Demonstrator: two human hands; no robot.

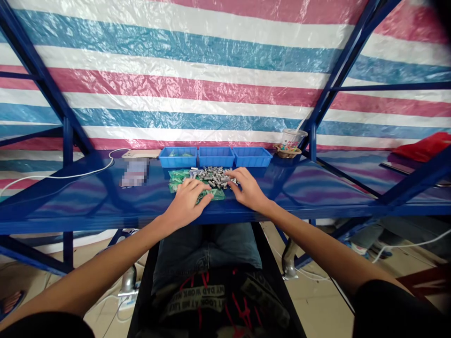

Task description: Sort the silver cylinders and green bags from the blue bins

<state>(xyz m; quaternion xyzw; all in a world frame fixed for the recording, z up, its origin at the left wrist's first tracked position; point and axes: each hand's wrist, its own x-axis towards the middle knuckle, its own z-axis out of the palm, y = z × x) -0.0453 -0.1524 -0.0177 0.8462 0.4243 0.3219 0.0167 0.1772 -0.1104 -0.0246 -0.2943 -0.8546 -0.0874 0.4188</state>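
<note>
A pile of small silvery metal pieces (215, 176) lies on the blue table, in front of the blue bins. Green flat pieces (179, 176) are spread at the pile's left and front. My left hand (190, 199) rests over the green pieces, fingers apart and curved; what lies beneath the palm is hidden. At the right edge of the pile is my right hand (247, 188), its thumb and fingers spread around some of the metal pieces without visibly closing on one.
Three blue bins (215, 157) stand in a row behind the pile. A plastic cup (292, 140) with a straw sits at the back right. Left of the bins are a blurred flat item (135, 172) and a white cable (81, 174). Blue frame posts flank the table (88, 199).
</note>
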